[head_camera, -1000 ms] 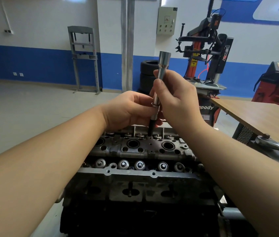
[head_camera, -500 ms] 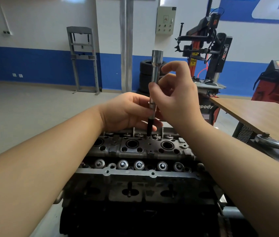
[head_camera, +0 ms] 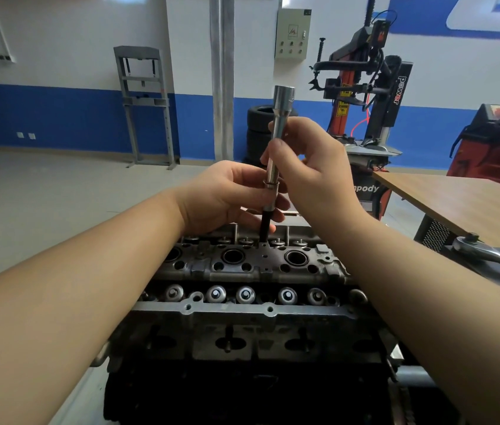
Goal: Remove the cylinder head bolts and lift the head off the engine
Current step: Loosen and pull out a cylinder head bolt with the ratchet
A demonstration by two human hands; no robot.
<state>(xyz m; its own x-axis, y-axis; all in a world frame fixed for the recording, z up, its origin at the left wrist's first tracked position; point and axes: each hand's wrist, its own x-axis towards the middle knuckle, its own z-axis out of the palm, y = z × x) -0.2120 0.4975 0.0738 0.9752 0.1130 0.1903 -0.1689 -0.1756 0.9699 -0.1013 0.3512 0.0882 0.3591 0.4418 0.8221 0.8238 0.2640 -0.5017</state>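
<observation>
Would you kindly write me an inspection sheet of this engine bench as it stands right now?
Surface: wooden table at right; engine stands in front of the person.
Job's things: cylinder head sits on the engine; chrome socket extension stands upright with its black lower end in a hole at the head's far side.
Clutter: ratchet handle lies on the table edge.
Grips: left hand holds the extension low down; right hand pinches its shaft higher up.
Cables: red hose on the tyre changer.
Surroundings: stacked tyres, grey press frame, red machine.
</observation>
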